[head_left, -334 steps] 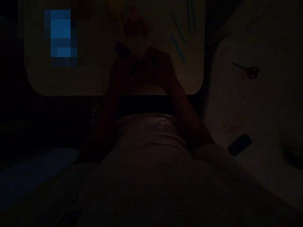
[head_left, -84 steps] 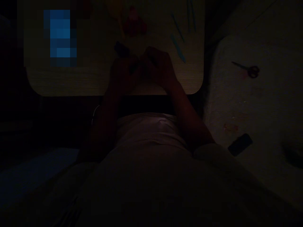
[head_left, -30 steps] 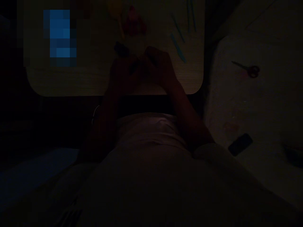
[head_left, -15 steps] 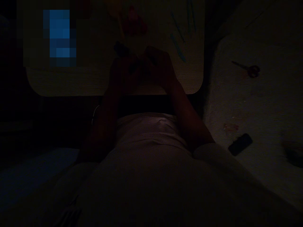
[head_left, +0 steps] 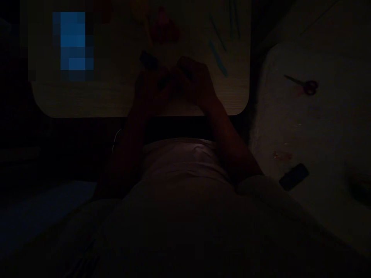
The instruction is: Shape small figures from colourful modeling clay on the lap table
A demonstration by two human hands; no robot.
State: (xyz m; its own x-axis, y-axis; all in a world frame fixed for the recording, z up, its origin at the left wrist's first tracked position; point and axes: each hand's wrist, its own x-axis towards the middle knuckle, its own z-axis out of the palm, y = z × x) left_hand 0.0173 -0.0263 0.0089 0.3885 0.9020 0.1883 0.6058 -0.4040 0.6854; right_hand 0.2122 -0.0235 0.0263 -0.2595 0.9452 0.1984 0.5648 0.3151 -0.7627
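Observation:
The picture is very dark. Over the near part of the wooden table (head_left: pixel 95 100), my left hand (head_left: pixel 150 87) and my right hand (head_left: pixel 195 79) are close together with curled fingers. Dark patches show at the fingers of both, but what they hold, if anything, I cannot make out. Just beyond my left hand lies a dark blue lump (head_left: pixel 148 60). Farther back sits a red lumpy thing (head_left: pixel 165 31) with a pink top, and left of it an orange-yellow thing (head_left: pixel 140 11).
Right of my hands lie a blue flat tool (head_left: pixel 218 58) and several thin blue sticks (head_left: pixel 218 33). On a pale surface to the right are scissors (head_left: pixel 304 85) and a dark oblong thing (head_left: pixel 294 177). A blurred-out blue patch (head_left: pixel 72 38) covers the upper left.
Both hands keep nearly the same place, with at most slight finger movement. The objects on the table have not moved.

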